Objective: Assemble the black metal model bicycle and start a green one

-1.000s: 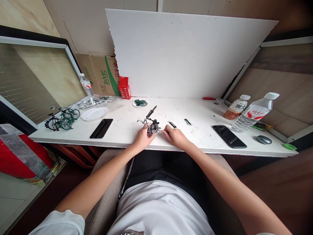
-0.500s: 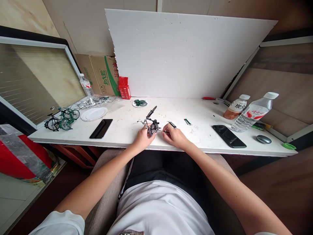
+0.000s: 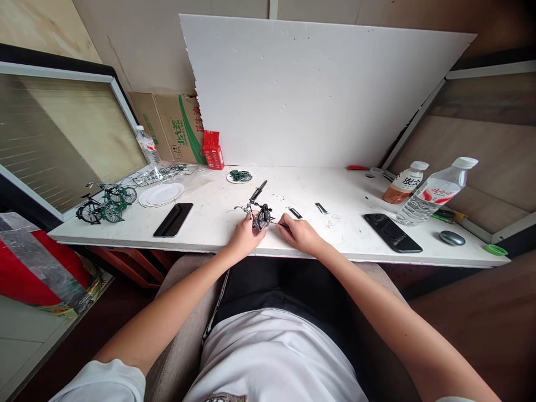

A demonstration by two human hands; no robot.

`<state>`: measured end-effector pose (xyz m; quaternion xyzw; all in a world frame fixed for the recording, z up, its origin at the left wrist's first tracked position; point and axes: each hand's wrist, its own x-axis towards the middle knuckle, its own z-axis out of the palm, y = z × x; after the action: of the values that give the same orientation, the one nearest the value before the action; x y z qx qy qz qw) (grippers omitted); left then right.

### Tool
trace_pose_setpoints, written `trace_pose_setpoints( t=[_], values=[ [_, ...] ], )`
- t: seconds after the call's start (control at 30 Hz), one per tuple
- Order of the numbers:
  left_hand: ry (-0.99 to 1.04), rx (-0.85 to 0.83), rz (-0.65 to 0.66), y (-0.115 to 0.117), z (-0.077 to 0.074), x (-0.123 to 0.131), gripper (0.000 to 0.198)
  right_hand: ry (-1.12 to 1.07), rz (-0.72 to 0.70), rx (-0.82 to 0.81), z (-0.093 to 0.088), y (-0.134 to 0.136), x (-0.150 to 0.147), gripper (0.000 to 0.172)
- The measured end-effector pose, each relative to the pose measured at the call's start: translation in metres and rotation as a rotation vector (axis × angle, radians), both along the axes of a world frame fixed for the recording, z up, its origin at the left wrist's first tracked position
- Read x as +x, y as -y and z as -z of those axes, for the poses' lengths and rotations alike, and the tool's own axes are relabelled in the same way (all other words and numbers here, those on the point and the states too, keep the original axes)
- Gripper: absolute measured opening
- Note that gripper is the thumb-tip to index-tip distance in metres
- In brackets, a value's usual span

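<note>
A small black and silver model bicycle stands near the front edge of the white table. My left hand is closed on its rear wheel from the left. My right hand pinches a thin tool whose tip points at the wheel hub. A black-handled screwdriver lies just behind the bicycle. Two small dark parts lie to its right.
Finished green model bicycles stand at the far left beside white plates and a black phone. A second phone, two bottles, a grey mouse and a green lid sit right. A white board leans behind.
My right hand has shifted slightly toward the bicycle, bringing the thin tool up to the wheel. My left hand and the bicycle have stayed put.
</note>
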<state>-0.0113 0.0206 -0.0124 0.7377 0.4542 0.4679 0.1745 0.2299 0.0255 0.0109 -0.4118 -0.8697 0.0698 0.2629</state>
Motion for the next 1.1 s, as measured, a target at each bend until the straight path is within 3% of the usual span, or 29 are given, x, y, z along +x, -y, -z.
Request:
trace_pose_setpoints(
  t=[1.1],
  values=[
    [-0.022, 0.014, -0.033, 0.0019, 0.0008, 0.0024, 0.038, -0.001, 0.018, -0.025, -0.0011, -0.0009, -0.0005, 0.026]
  ],
)
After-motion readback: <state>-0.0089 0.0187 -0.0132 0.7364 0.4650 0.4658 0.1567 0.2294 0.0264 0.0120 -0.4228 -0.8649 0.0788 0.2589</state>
